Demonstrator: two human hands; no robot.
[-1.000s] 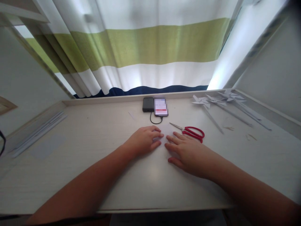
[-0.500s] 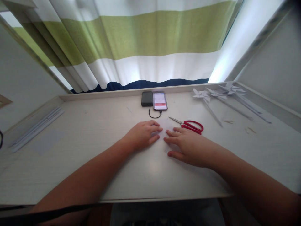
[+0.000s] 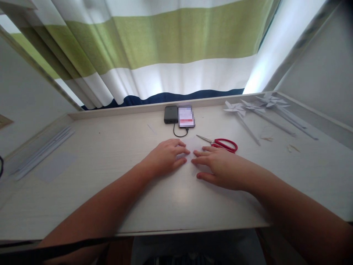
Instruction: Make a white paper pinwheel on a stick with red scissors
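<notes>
A small sheet of white paper (image 3: pixel 192 143) lies on the white desk, largely covered by my fingers and hard to tell from the desktop. My left hand (image 3: pixel 168 156) rests on its left side, fingers stretched out and pointing right. From the other side, my right hand (image 3: pixel 222 167) lies flat with spread fingers, its tips touching the paper close to the left fingertips. Neither hand grips anything. Just beyond the right hand are scissors (image 3: pixel 226 142) with red handles, blades pointing left.
A black power bank (image 3: pixel 171 114) is cabled to a phone (image 3: pixel 186 117) at the back. Several paper pinwheels (image 3: pixel 236 108) on paper sticks lie back right, near small tan scraps (image 3: pixel 267 138). Rolled paper sticks (image 3: pixel 45 151) and a pale paper sheet (image 3: pixel 56 167) lie at left.
The camera view has shifted slightly. Both hands stay on the paper in almost the same pose, and nothing has been picked up or let go.
</notes>
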